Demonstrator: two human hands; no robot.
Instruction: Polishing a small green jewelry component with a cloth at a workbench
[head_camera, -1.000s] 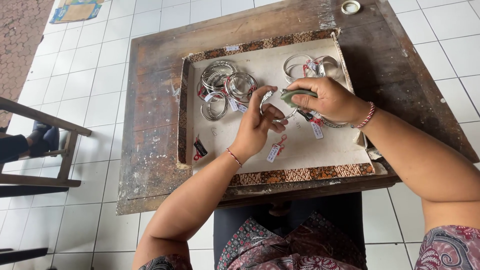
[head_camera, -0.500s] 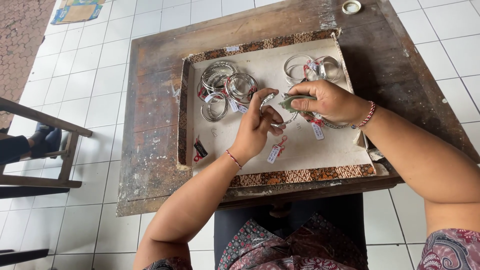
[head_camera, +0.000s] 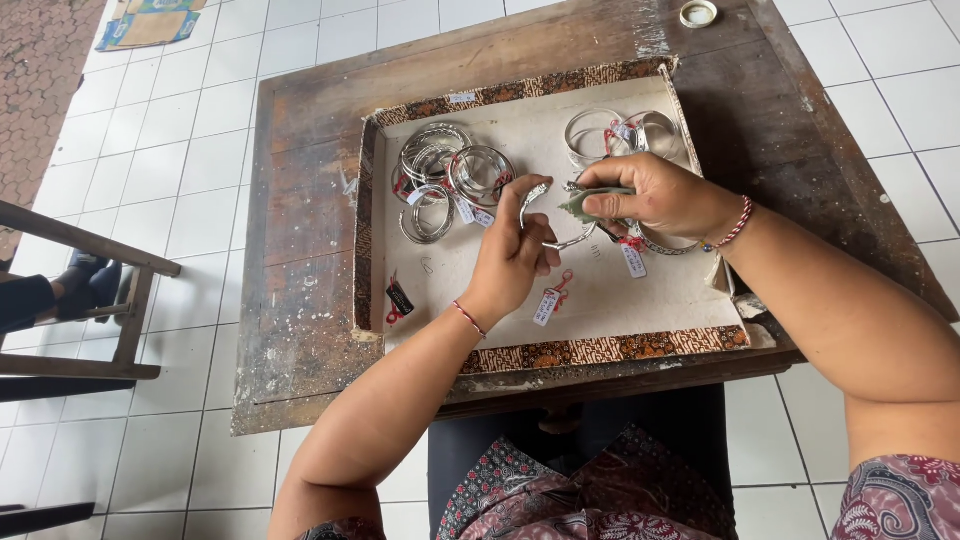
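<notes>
1. Silver bangle, thin and curved, is pinched in the left hand above the tray.
2. Right hand presses a small green cloth to it: polishing seems underway; turning the bangle looks next.
3. Tagged bangles lie near on the worn wooden table.

floor: white tiles | table: worn dark wood | left: wooden chair frame | light: daylight
</notes>
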